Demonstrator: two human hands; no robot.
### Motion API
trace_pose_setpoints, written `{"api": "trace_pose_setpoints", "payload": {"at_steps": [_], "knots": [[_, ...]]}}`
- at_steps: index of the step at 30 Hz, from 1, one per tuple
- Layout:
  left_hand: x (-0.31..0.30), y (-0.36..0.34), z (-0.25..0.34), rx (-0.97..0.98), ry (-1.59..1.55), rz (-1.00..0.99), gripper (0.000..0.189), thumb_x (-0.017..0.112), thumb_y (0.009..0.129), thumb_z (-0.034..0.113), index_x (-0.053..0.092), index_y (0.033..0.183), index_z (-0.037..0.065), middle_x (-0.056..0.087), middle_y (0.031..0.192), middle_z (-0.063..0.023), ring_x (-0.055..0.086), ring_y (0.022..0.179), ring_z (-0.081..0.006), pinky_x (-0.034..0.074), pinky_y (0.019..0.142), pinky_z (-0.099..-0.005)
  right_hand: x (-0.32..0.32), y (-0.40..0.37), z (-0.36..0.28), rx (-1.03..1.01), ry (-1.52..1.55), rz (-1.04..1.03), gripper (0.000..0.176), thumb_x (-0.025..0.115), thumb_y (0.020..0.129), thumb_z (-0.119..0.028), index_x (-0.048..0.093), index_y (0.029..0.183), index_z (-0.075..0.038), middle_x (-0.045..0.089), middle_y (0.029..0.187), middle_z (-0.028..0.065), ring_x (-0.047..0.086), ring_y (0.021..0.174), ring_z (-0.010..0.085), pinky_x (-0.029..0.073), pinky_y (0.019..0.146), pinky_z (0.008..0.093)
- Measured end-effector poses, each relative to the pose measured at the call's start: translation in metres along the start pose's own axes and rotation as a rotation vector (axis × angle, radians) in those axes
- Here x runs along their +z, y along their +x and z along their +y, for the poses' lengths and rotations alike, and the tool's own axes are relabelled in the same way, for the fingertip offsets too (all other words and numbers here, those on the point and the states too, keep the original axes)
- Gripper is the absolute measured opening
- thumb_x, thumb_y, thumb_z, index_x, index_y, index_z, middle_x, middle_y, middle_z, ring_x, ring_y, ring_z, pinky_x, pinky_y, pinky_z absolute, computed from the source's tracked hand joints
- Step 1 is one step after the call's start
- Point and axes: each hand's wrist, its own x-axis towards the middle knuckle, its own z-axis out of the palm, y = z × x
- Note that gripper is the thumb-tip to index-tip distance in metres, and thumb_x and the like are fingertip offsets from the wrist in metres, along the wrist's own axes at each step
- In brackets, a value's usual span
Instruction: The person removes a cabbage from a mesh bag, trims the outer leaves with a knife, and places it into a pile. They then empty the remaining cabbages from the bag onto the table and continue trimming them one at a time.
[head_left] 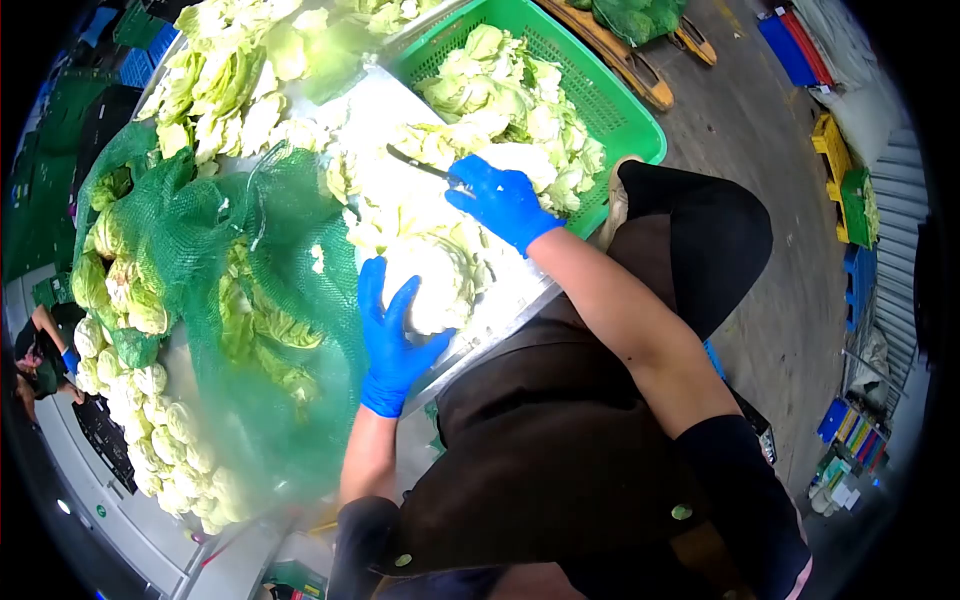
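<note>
My right hand (505,202), in a blue glove, is closed around the handle of a knife (418,164), whose dark curved blade points left over pale leaves. Just below, a pale cabbage (438,275) lies on the bright worktop, partly washed out by glare. My left hand (395,340), also gloved in blue, is spread with fingers and thumb apart against the cabbage's lower left side. Loose cabbage leaves (390,210) lie around the cabbage and under the blade.
A green crate (625,130) of cabbage leaves stands beyond my right hand. Green netting (300,390) with leaves lies to the left, near many cabbages (165,440). More leaves (230,80) are heaped at the back. A person (50,345) works at far left.
</note>
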Motion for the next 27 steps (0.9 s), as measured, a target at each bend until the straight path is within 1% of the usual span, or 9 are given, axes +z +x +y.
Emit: {"api": "trace_pose_setpoints", "payload": {"at_steps": [4, 6, 9, 11, 13, 18, 21, 22, 27], "knots": [[-0.025, 0.039, 0.007, 0.125, 0.22, -0.351, 0.086, 0.082, 0.064, 0.022, 0.047, 0.142, 0.012, 0.031, 0.151, -0.0239, 0.029, 0.14, -0.0455, 0.031, 0.112, -0.0516, -0.039, 0.021, -0.041, 0.095, 0.102, -0.136, 0.04, 0.069, 0.087, -0.033, 0.063, 0.122, -0.016, 0.066, 0.118, 0.0105, 0.067, 0.096, 0.0274, 0.053, 0.083, 0.0374], [-0.022, 0.037, 0.007, 0.05, 0.077, -0.193, 0.092, 0.083, 0.065, 0.023, 0.04, 0.146, 0.011, 0.028, 0.153, -0.0248, 0.028, 0.141, -0.045, 0.03, 0.113, -0.0505, -0.057, 0.015, -0.069, -0.021, 0.49, -0.293, 0.052, 0.07, 0.088, -0.034, 0.056, 0.135, -0.018, 0.06, 0.132, 0.0116, 0.062, 0.111, 0.0243, 0.049, 0.094, 0.0358], [-0.026, 0.022, 0.021, -0.247, 0.048, 0.078, 0.113, 0.085, 0.066, 0.021, 0.015, 0.153, 0.002, 0.021, 0.156, -0.0221, 0.026, 0.143, -0.0363, 0.022, 0.117, -0.0477, -0.045, 0.005, -0.069, 0.056, 0.483, -0.505, 0.056, 0.069, 0.09, -0.033, 0.053, 0.139, -0.014, 0.059, 0.134, 0.011, 0.058, 0.12, 0.0226, 0.046, 0.1, 0.0357], [-0.011, -0.006, 0.024, -0.521, -0.334, 0.319, 0.108, 0.081, 0.072, 0.016, 0.013, 0.154, 0.004, 0.018, 0.157, -0.0206, 0.027, 0.143, -0.0333, 0.024, 0.116, -0.0476, -0.046, 0.005, -0.065, 0.128, 0.481, -0.452, 0.052, 0.068, 0.092, -0.03, 0.054, 0.137, -0.01, 0.06, 0.133, 0.0107, 0.058, 0.12, 0.0206, 0.047, 0.099, 0.0347], [0.004, -0.013, 0.035, -0.61, -0.488, 0.241, 0.107, 0.082, 0.072, 0.015, 0.013, 0.153, 0.001, 0.022, 0.155, -0.0209, 0.028, 0.142, -0.0333, 0.027, 0.114, -0.0469, -0.037, -0.001, -0.06, 0.153, 0.584, -0.369, 0.05, 0.067, 0.092, -0.029, 0.054, 0.136, -0.007, 0.061, 0.131, 0.0105, 0.058, 0.119, 0.0196, 0.047, 0.098, 0.0337], [0.043, 0.03, 0.021, -0.51, -0.35, 0.318, 0.115, 0.087, 0.068, 0.028, 0.014, 0.15, -0.006, 0.028, 0.151, -0.025, 0.032, 0.139, -0.0351, 0.032, 0.113, -0.0437, -0.029, -0.024, -0.054, 0.183, 0.374, -0.118, 0.058, 0.068, 0.087, -0.046, 0.058, 0.127, -0.005, 0.066, 0.113, 0.0215, 0.067, 0.097, 0.0336, 0.053, 0.083, 0.0406], [0.028, 0.063, 0.019, -0.5, -0.253, 0.235, 0.118, 0.088, 0.067, 0.035, 0.016, 0.149, -0.007, 0.03, 0.149, -0.0273, 0.034, 0.137, -0.0378, 0.031, 0.113, -0.0431, -0.047, -0.027, -0.061, 0.18, 0.04, -0.039, 0.06, 0.07, 0.085, -0.046, 0.058, 0.128, -0.007, 0.068, 0.107, 0.0198, 0.069, 0.086, 0.0338, 0.055, 0.075, 0.0415], [0.026, 0.066, 0.02, -0.507, -0.19, 0.2, 0.118, 0.088, 0.067, 0.036, 0.016, 0.149, -0.007, 0.031, 0.149, -0.028, 0.035, 0.137, -0.0387, 0.031, 0.113, -0.0432, -0.05, -0.027, -0.064, 0.015, -0.007, 0.1, 0.06, 0.066, 0.088, -0.045, 0.054, 0.134, -0.009, 0.068, 0.089, 0.0158, 0.068, 0.068, 0.0311, 0.054, 0.062, 0.0396], [0.025, 0.074, 0.027, -0.503, -0.064, 0.135, 0.117, 0.086, 0.067, 0.039, 0.016, 0.15, -0.006, 0.031, 0.148, -0.0298, 0.035, 0.136, -0.0421, 0.032, 0.112, -0.0445, -0.058, -0.038, -0.075, -0.023, -0.318, -0.148, 0.063, 0.055, 0.095, -0.044, 0.036, 0.15, -0.021, 0.067, 0.081, 0.0154, 0.062, 0.055, 0.0301, 0.049, 0.051, 0.0411]]}}
